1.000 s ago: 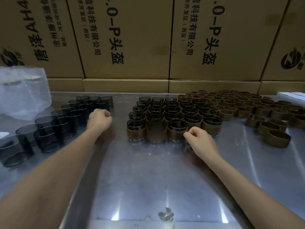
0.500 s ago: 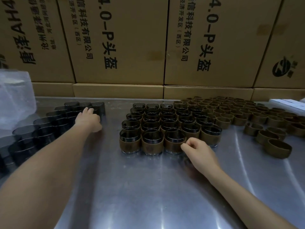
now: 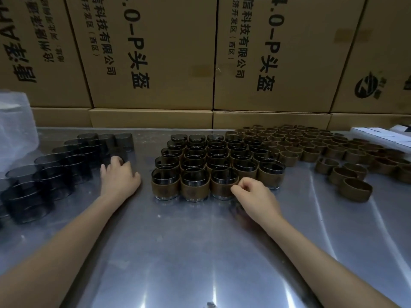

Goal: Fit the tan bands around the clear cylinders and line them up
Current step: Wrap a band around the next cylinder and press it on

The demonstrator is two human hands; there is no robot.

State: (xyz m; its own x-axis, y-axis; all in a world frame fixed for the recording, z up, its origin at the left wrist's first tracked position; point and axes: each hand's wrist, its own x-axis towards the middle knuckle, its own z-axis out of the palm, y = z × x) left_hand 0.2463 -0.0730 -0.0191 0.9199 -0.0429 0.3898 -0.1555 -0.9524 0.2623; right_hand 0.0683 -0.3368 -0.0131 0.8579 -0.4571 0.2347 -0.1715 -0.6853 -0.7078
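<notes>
Bare clear cylinders (image 3: 55, 174) stand in rows at the left. My left hand (image 3: 119, 177) is at their right edge, fingers curled over the nearest clear cylinder (image 3: 121, 152). In the middle, banded cylinders (image 3: 213, 161) stand in tight rows, each wrapped in a tan band. My right hand (image 3: 253, 193) rests on the table with curled fingers and holds nothing. Its thumb and forefinger touch the front-row banded cylinder (image 3: 223, 184). Loose tan bands (image 3: 311, 147) lie spread at the right, the nearest band (image 3: 355, 190) lying apart from them.
The steel table (image 3: 189, 245) runs toward me. Stacked cardboard boxes (image 3: 155, 63) wall off its far side. A clear plastic bag (image 3: 15, 130) sits at the far left and flat white cartons (image 3: 382, 135) at the far right.
My left hand reached further into the bare cylinders and its fingers curled on one. My right hand stayed by the front row. The view tilted slightly.
</notes>
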